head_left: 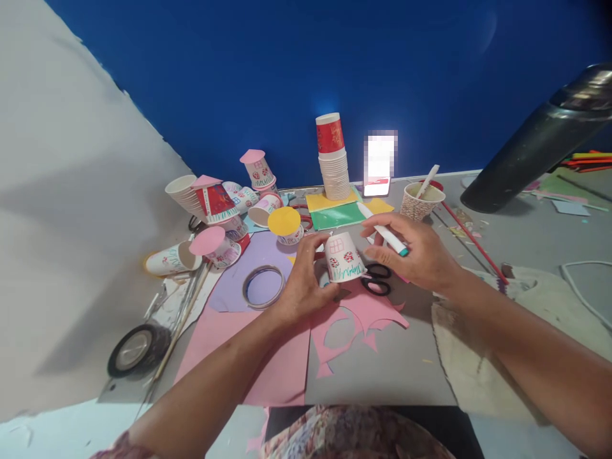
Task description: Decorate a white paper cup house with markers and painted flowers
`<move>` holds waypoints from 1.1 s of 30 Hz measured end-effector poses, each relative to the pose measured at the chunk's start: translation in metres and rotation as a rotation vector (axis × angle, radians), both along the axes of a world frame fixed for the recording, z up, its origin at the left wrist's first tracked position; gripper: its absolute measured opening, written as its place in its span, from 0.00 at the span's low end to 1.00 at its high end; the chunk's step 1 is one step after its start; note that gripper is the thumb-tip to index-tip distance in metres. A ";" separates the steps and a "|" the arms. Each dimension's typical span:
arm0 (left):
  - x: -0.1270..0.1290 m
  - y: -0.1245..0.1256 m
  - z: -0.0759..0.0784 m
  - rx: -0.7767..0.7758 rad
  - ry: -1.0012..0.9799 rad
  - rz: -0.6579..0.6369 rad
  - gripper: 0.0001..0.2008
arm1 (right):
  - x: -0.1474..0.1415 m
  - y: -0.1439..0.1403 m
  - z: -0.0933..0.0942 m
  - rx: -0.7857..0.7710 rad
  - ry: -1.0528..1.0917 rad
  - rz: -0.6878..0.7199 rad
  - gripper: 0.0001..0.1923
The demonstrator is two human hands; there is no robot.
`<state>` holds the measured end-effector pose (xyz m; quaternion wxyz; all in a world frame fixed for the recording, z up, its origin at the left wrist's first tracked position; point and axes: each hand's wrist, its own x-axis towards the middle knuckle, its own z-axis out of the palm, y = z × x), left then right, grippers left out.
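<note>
Upside down in front of me is a white paper cup [342,258] with a pink window, red flowers and green strokes drawn on it. My left hand [306,277] grips its left side, thumb low and fingers behind. In my right hand [414,248], a white marker with a teal end [389,238] is pinched between thumb and fingers, just right of the cup and apart from it. Black-handled scissors [377,280] lie beside the cup, their blades hidden. Under the cup is cut pink paper [373,309] with a round hole.
Decorated paper cups, some with pink cone roofs [252,156], crowd the left. A cup stack [332,159] and lit phone [377,162] stand at the blue wall. A tape roll [262,287] rests on purple paper. A black bottle [530,143] leans at right, near a cloth [471,363].
</note>
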<state>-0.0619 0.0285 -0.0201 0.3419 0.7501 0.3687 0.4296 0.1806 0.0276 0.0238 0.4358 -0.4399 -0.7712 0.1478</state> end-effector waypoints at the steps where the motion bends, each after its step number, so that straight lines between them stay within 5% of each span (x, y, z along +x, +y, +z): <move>1: 0.000 0.000 0.001 -0.022 -0.015 -0.006 0.38 | 0.001 0.002 -0.001 -0.031 -0.014 0.014 0.19; 10: 0.001 -0.003 0.011 -0.200 -0.195 -0.080 0.36 | 0.007 0.011 -0.007 -0.212 -0.146 0.123 0.47; 16: -0.001 -0.004 0.015 -0.188 -0.156 -0.121 0.36 | 0.006 0.011 -0.013 -0.183 -0.151 0.219 0.47; 25: -0.005 -0.001 0.004 -0.156 -0.034 -0.051 0.47 | 0.005 0.013 -0.017 0.092 -0.299 0.097 0.42; 33: -0.009 0.006 -0.007 0.202 0.213 -0.011 0.49 | 0.004 0.014 -0.020 0.050 -0.363 0.166 0.43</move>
